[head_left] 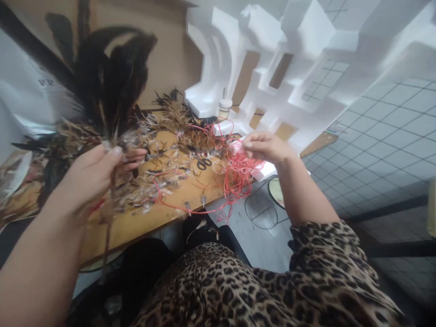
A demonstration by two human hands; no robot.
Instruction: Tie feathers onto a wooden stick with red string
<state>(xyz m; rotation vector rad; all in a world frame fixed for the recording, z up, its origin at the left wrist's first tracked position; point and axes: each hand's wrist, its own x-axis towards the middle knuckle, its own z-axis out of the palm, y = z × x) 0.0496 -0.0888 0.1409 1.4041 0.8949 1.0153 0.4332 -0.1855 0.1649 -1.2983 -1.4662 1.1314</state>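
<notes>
My left hand (93, 170) is closed round the base of a bunch of dark feathers (112, 81), which stands upright above the table's left part. Over the tangle of red string (238, 175) at the table's right end, my right hand (265, 146) has its thumb and fingers pinched together. What it holds, if anything, is too small to make out. One loop of the string runs left across the table (136, 227). Black scissors (203, 163) lie between my hands, among loose feathers.
Brown feather bunches (173, 113) lie at the back of the table. Behind the string are a small white jar (225, 108) and large white foam pieces (265, 81). A round wire-framed object (275, 190) stands below the table's right end.
</notes>
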